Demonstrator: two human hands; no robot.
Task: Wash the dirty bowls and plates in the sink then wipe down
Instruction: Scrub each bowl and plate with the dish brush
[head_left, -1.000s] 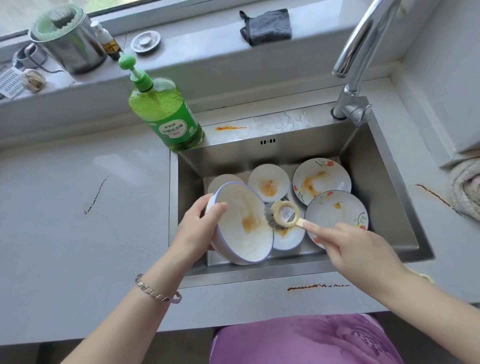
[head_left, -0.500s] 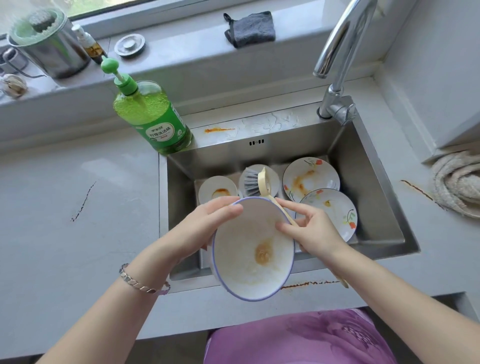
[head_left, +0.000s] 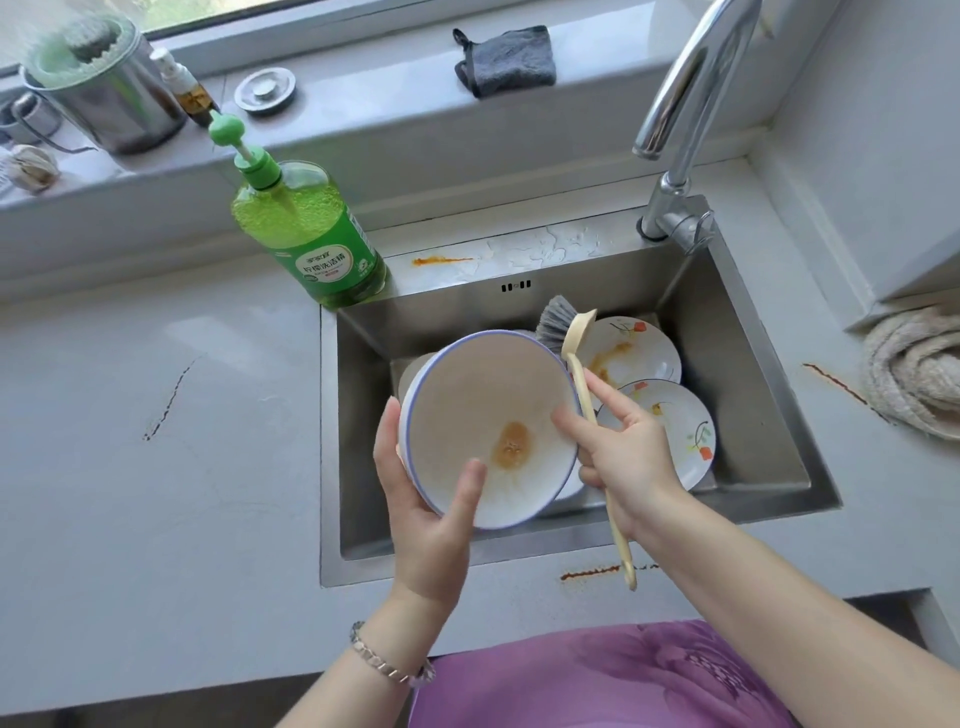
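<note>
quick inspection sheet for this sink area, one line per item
surface: grey counter, orange-brown streaks in front of, right of and behind sink
job's things: bowl tilted over sink, orange stain inside; brush beside it, bristles up; back plate and front plate stained, in sink
clutter: soap bottle at sink's back left corner; pot, plug, grey cloth on sill; coiled cloth at right
hands: left hand grips bowl; right hand holds brush handle
cables: nothing seen
surroundings: tap, no water running; window above sill
</note>
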